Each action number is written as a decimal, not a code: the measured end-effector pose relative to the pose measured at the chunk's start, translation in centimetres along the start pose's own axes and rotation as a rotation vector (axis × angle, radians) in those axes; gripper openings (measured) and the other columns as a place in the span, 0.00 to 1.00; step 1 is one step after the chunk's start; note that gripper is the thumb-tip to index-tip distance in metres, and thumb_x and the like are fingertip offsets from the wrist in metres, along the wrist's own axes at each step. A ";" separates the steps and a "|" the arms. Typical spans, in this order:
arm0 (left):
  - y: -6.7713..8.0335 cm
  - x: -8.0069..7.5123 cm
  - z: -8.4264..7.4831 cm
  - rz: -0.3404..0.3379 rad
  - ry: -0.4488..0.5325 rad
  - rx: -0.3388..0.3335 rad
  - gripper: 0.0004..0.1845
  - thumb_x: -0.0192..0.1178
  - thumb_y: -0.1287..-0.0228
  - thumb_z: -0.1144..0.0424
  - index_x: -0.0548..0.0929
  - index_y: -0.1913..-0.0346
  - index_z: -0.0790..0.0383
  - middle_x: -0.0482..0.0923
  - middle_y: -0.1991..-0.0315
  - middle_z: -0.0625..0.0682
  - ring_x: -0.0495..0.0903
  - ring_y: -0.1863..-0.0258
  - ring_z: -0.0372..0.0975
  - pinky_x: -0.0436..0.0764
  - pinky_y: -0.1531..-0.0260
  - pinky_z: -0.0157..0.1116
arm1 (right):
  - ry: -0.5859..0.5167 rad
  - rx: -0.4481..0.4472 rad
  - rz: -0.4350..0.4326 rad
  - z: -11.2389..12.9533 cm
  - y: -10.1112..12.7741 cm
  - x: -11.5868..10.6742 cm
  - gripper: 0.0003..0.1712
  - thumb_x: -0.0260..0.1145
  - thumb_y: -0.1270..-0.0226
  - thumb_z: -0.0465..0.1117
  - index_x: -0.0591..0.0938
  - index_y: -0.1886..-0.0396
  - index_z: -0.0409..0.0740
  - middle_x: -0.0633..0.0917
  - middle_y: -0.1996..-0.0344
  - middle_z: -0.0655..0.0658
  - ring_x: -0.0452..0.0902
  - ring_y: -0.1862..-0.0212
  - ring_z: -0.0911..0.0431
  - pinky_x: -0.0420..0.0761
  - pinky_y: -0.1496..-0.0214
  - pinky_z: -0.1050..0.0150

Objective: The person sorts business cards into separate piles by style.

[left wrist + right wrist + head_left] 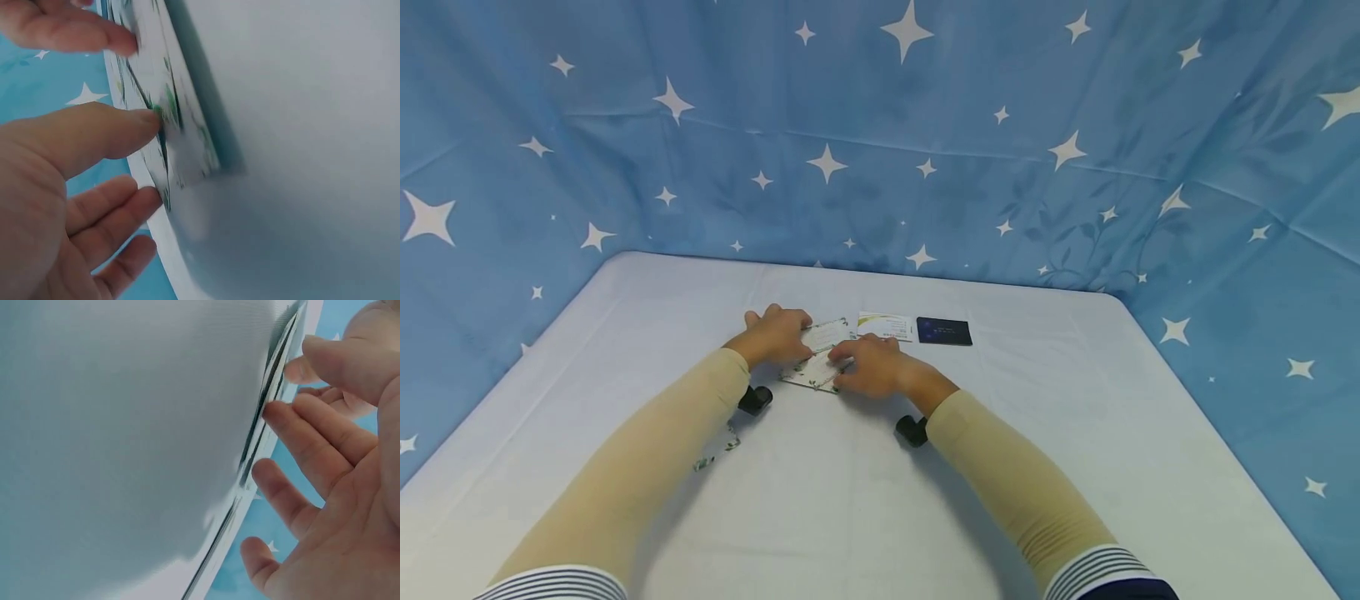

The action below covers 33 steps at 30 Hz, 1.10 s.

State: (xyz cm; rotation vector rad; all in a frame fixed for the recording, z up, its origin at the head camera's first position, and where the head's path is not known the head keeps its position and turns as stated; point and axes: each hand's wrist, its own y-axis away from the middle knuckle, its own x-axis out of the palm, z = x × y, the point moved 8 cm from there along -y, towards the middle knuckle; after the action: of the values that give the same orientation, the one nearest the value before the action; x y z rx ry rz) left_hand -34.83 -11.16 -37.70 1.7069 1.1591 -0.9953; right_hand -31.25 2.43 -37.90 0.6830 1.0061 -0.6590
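Observation:
Two leaf-patterned cards [815, 375] lie overlapped at the table's middle. My left hand [786, 329] rests over the far card [829, 332]. In the left wrist view its thumb [119, 128] presses the patterned card [184, 134], and the other fingers stay straight. My right hand [850, 371] is at the near card's right edge. Seen from the right wrist, the thumb and forefinger of that hand [284, 390] pinch the thin layered edge of the card [262, 434].
A white card [885, 325] and a dark blue card [943, 331] lie in a row just right of the hands. A small leaf-patterned strip [715, 450] lies under my left forearm. The white table [1075, 433] is walled by blue starred cloth [925, 150].

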 end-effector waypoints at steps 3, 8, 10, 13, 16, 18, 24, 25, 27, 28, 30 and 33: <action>0.0 0.0 0.3 0.008 0.002 0.011 0.32 0.67 0.41 0.59 0.76 0.33 0.62 0.77 0.40 0.55 0.66 0.44 0.51 0.54 0.49 0.54 | -0.028 -0.016 -0.014 -0.1 0.0 -0.2 0.24 0.65 0.28 0.49 0.79 0.35 0.51 0.81 0.39 0.54 0.67 0.32 0.52 0.57 0.34 0.40; 0.0 0.0 0.7 0.039 0.034 0.032 0.32 0.68 0.43 0.63 0.76 0.34 0.62 0.77 0.43 0.53 0.66 0.44 0.49 0.56 0.48 0.53 | -0.044 0.020 -0.099 -0.7 -0.7 -1.3 0.25 0.66 0.29 0.49 0.79 0.35 0.49 0.81 0.39 0.50 0.67 0.32 0.51 0.57 0.33 0.41; 0.0 0.0 0.9 0.053 0.051 0.040 0.32 0.67 0.43 0.63 0.75 0.34 0.62 0.76 0.43 0.53 0.66 0.43 0.49 0.57 0.47 0.53 | -0.026 0.053 -0.126 -0.9 -1.1 -1.8 0.27 0.67 0.29 0.49 0.77 0.33 0.50 0.80 0.38 0.48 0.66 0.32 0.49 0.57 0.32 0.42; -0.1 0.0 1.2 0.061 0.081 0.057 0.32 0.67 0.43 0.64 0.74 0.33 0.62 0.76 0.43 0.53 0.66 0.41 0.49 0.58 0.46 0.53 | 0.013 0.090 -0.137 -1.2 -1.8 -2.3 0.30 0.68 0.30 0.51 0.75 0.31 0.51 0.79 0.38 0.46 0.65 0.33 0.47 0.57 0.33 0.42; -0.1 -0.1 1.3 0.058 0.107 0.081 0.32 0.67 0.42 0.64 0.73 0.33 0.63 0.75 0.42 0.54 0.65 0.40 0.50 0.58 0.45 0.54 | 0.038 0.117 -0.110 -1.3 -2.5 -2.3 0.34 0.70 0.32 0.52 0.74 0.29 0.51 0.79 0.38 0.46 0.66 0.34 0.46 0.58 0.34 0.43; 0.0 -0.2 1.3 0.050 0.131 0.086 0.33 0.68 0.43 0.63 0.72 0.33 0.63 0.75 0.42 0.54 0.65 0.40 0.50 0.58 0.45 0.54 | 0.036 0.136 -0.090 -1.5 -2.8 -2.3 0.36 0.71 0.34 0.52 0.73 0.28 0.51 0.78 0.38 0.46 0.66 0.34 0.47 0.59 0.35 0.44; 0.0 -1.1 1.4 0.017 0.173 0.101 0.34 0.68 0.42 0.64 0.71 0.32 0.63 0.73 0.39 0.54 0.63 0.39 0.49 0.57 0.43 0.54 | 0.044 0.154 -0.113 -2.0 -3.3 -2.4 0.34 0.71 0.34 0.49 0.74 0.29 0.51 0.78 0.38 0.49 0.65 0.35 0.48 0.58 0.35 0.46; -0.1 -1.2 1.3 0.014 0.173 0.107 0.34 0.68 0.42 0.64 0.71 0.31 0.64 0.73 0.39 0.54 0.63 0.39 0.50 0.57 0.43 0.54 | 0.047 0.151 -0.122 -2.1 -3.4 -2.4 0.33 0.71 0.33 0.49 0.74 0.30 0.51 0.78 0.39 0.49 0.65 0.35 0.48 0.58 0.35 0.46; -0.3 -1.5 1.4 0.011 0.182 0.101 0.34 0.68 0.41 0.64 0.70 0.31 0.63 0.72 0.38 0.54 0.62 0.38 0.50 0.57 0.42 0.54 | 0.049 0.146 -0.140 -2.3 -3.6 -2.6 0.32 0.70 0.32 0.48 0.75 0.30 0.50 0.79 0.39 0.48 0.65 0.35 0.48 0.58 0.36 0.47; -0.4 -1.6 1.4 0.011 0.187 0.097 0.35 0.68 0.40 0.64 0.70 0.30 0.63 0.72 0.37 0.55 0.62 0.37 0.51 0.57 0.42 0.54 | 0.048 0.145 -0.147 -2.4 -3.6 -2.7 0.32 0.69 0.32 0.48 0.75 0.30 0.50 0.79 0.39 0.48 0.65 0.35 0.48 0.59 0.37 0.47; -0.7 -1.8 1.5 0.008 0.184 0.087 0.35 0.68 0.39 0.63 0.69 0.29 0.63 0.71 0.35 0.55 0.61 0.35 0.51 0.56 0.42 0.55 | 0.038 0.153 -0.161 -2.7 -3.7 -3.0 0.31 0.68 0.31 0.48 0.75 0.30 0.50 0.78 0.39 0.47 0.64 0.35 0.47 0.59 0.37 0.47; -1.1 -1.8 1.7 0.002 0.180 0.075 0.34 0.67 0.36 0.61 0.69 0.29 0.61 0.70 0.33 0.55 0.61 0.33 0.51 0.55 0.41 0.55 | 0.020 0.168 -0.178 -3.4 -4.0 -3.4 0.31 0.68 0.31 0.48 0.74 0.30 0.50 0.77 0.38 0.47 0.64 0.35 0.47 0.59 0.37 0.47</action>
State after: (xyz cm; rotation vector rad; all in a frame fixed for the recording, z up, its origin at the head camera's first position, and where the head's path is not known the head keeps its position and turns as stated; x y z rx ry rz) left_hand -36.65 -12.99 -36.87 1.8878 1.2470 -0.9081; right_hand -37.35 3.17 -36.90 0.7539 1.0459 -0.9012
